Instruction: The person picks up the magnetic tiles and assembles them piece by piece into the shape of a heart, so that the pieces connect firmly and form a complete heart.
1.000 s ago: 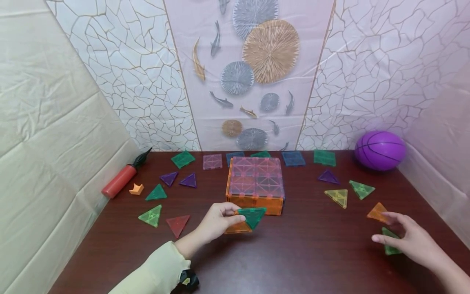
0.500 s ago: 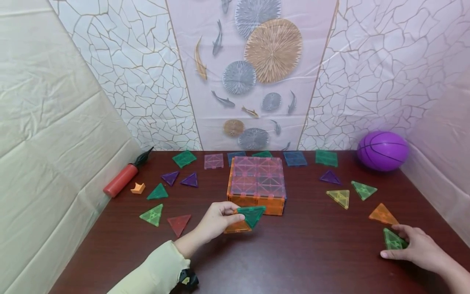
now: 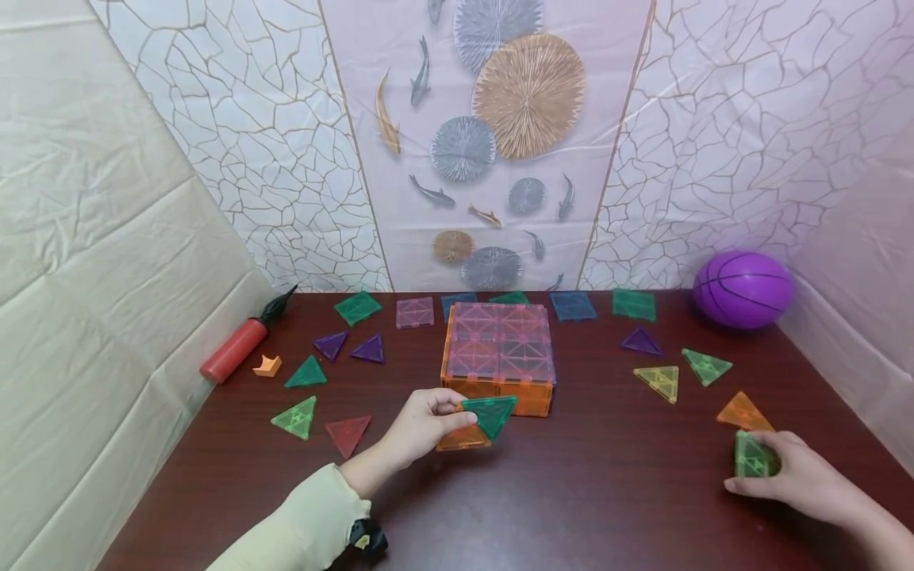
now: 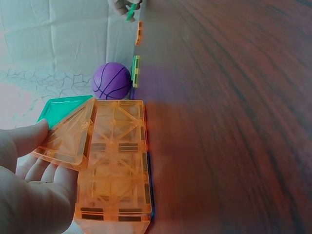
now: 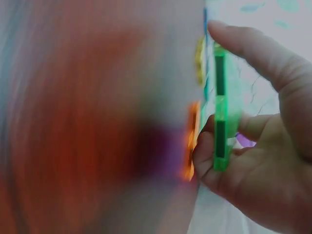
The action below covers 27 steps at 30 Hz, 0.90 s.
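In the head view my left hand pinches a dark green triangular magnetic tile and an orange triangular magnetic tile, which meet along one edge. They are held up just in front of a box of magnetic tiles, with orange sides and a pink top. At the right, my right hand holds a light green triangular magnetic tile between thumb and fingers. The right wrist view has this green tile edge-on, clear of the tabletop. An orange triangle lies just beyond the right fingers.
Several loose triangles lie on both sides, among them a red one and a yellow one. Square tiles line the back edge. A purple ball sits back right; a red hand pump and orange crown piece lie left.
My right hand has come down from beside the orange triangle to the light green triangle, taken hold of it and shifted it slightly left and up. The left hand has barely moved.
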{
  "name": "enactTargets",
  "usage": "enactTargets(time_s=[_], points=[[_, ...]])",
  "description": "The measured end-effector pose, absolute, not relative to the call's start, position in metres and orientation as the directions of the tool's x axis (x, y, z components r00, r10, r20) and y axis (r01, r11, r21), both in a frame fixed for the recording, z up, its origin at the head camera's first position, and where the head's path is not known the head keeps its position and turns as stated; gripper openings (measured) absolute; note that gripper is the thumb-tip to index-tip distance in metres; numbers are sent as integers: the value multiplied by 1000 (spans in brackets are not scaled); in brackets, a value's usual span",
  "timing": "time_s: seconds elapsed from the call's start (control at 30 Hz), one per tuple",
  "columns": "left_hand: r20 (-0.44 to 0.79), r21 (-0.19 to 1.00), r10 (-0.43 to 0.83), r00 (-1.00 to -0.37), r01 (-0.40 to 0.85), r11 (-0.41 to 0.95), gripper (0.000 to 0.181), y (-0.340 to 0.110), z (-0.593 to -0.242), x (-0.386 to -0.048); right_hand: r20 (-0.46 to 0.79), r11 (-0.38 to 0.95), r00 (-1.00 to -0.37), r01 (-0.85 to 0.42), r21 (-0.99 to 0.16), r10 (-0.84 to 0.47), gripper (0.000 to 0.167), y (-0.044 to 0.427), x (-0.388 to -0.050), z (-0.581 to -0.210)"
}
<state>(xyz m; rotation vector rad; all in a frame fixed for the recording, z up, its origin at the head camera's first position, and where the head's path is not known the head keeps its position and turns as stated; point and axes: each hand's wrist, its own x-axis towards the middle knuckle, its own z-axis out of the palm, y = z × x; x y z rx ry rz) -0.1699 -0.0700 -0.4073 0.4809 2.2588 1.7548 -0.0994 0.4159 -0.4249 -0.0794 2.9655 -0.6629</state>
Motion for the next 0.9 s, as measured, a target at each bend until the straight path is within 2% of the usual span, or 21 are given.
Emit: enactTargets(time_s=[0.33,0.47,0.57,0.9], points=[[15,980,424,-905,98,174,15,-60,-405,-166,25,776,-996,-85,-625,-89,73,327,-101,-397],[12,986,430,-903,83,146,15,-53,-401,-162,165,678,-977,-212,-704,-134,55,288,-100,-395],[17,988,435,-900,83,134,15,-49,-397,-159,248,620,-952,-306,-723,-181,42,262,-100,-396],[53,987,434,-899,114,115,15,-41,-390,-152,290,523,-899,-428,-738,-327,31,215,-102,-394]])
